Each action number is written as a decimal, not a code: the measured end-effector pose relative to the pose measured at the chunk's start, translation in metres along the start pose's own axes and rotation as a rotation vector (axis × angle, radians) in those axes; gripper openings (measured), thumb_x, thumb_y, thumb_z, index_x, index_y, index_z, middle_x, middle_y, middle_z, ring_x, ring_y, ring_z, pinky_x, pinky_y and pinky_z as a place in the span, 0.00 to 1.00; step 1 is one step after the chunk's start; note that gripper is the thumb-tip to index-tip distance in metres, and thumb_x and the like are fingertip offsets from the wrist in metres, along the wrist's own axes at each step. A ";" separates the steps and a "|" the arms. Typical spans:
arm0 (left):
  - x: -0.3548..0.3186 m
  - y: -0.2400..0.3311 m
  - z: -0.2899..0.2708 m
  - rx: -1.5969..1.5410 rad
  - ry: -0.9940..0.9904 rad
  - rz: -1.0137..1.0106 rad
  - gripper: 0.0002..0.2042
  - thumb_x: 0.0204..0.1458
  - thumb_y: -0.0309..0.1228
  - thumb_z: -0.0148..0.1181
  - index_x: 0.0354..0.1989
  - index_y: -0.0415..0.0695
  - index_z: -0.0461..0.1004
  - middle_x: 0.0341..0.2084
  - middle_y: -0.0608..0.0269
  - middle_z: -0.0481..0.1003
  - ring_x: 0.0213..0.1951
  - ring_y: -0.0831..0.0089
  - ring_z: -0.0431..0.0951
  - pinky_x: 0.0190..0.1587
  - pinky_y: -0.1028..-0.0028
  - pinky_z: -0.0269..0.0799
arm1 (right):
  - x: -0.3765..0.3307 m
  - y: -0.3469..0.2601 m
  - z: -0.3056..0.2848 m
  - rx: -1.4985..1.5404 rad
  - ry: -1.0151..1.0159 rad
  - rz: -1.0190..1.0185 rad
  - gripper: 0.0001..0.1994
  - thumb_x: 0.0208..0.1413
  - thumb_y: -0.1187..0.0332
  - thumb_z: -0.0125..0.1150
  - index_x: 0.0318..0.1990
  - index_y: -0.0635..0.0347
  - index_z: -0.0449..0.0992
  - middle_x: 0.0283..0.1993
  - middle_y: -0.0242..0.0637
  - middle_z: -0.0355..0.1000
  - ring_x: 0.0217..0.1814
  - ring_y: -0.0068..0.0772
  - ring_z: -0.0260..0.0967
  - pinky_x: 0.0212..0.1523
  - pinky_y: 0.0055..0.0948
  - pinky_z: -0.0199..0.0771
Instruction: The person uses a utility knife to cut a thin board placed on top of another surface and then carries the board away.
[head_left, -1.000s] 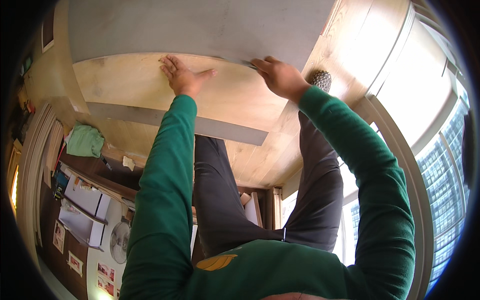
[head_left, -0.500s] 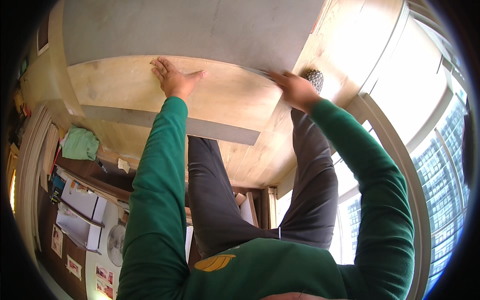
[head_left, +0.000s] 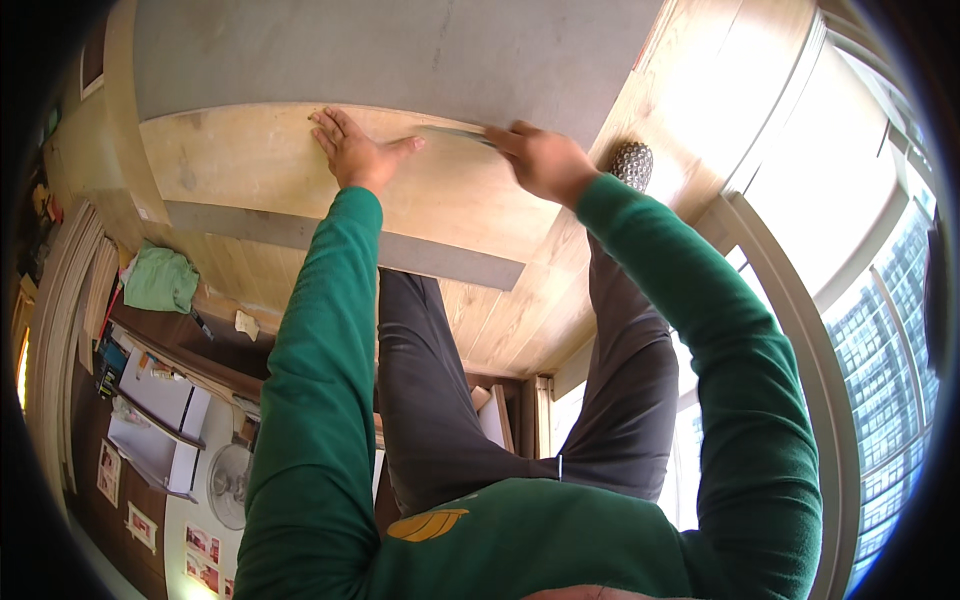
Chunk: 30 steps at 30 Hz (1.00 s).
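A pale wooden board (head_left: 235, 160) with a curved far edge lies in front of me, over a larger grey sheet (head_left: 380, 50). My left hand (head_left: 360, 160) rests on it near that edge, fingers and thumb spread. Closed and a little blurred, my right hand (head_left: 548, 165) grips a thin, narrow blade-like tool (head_left: 455, 131). The tool points left along the board's far edge, its tip close to my left thumb. Its exact kind is not clear, and its near end is hidden in my fist.
A grey strip (head_left: 450, 262) shows along the board's near side. A dark shoe with light spots (head_left: 632, 163) is beside my right wrist. At left are a green cloth (head_left: 160, 280) and stacked boards (head_left: 62, 290); a window frame (head_left: 800, 350) stands at right.
My right hand has slid left along the board's far edge with the tool, which now shows more plainly. My left hand keeps its place on the board; the view has shifted slightly.
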<state>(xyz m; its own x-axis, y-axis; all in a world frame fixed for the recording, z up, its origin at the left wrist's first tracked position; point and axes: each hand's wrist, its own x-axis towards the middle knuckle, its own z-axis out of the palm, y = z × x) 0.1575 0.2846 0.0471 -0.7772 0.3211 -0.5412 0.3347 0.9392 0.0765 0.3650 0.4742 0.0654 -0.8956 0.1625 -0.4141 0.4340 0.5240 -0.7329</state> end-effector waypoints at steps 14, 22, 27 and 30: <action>0.002 -0.001 0.000 -0.010 -0.025 -0.022 0.73 0.30 0.61 0.77 0.74 0.32 0.31 0.75 0.40 0.31 0.76 0.46 0.27 0.76 0.59 0.33 | 0.001 0.005 0.005 -0.007 -0.023 0.105 0.19 0.61 0.69 0.48 0.59 0.51 0.73 0.45 0.45 0.75 0.44 0.51 0.76 0.45 0.44 0.78; 0.001 -0.006 0.002 0.012 -0.023 -0.030 0.73 0.29 0.62 0.77 0.73 0.31 0.31 0.75 0.40 0.31 0.76 0.46 0.28 0.76 0.59 0.32 | -0.171 0.110 -0.070 -0.132 -0.212 0.373 0.19 0.61 0.70 0.51 0.59 0.49 0.74 0.42 0.42 0.75 0.43 0.49 0.75 0.45 0.43 0.76; 0.006 -0.009 0.004 0.018 0.045 0.050 0.73 0.29 0.62 0.77 0.73 0.31 0.32 0.75 0.39 0.32 0.76 0.44 0.29 0.76 0.58 0.34 | -0.260 0.138 -0.094 -0.082 -0.107 0.482 0.18 0.61 0.72 0.53 0.58 0.51 0.75 0.45 0.44 0.76 0.46 0.50 0.75 0.47 0.41 0.76; 0.003 -0.007 0.001 0.046 -0.010 -0.041 0.74 0.28 0.63 0.77 0.74 0.33 0.32 0.75 0.42 0.33 0.76 0.47 0.30 0.76 0.60 0.34 | -0.238 0.103 -0.088 0.051 -0.065 0.480 0.17 0.62 0.72 0.53 0.58 0.54 0.74 0.46 0.46 0.75 0.47 0.51 0.75 0.47 0.40 0.75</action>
<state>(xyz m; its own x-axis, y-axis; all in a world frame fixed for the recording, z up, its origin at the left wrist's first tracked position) 0.1539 0.2786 0.0439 -0.7859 0.2806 -0.5511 0.3266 0.9450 0.0154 0.6136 0.5631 0.1361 -0.5857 0.3226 -0.7436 0.8023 0.3607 -0.4756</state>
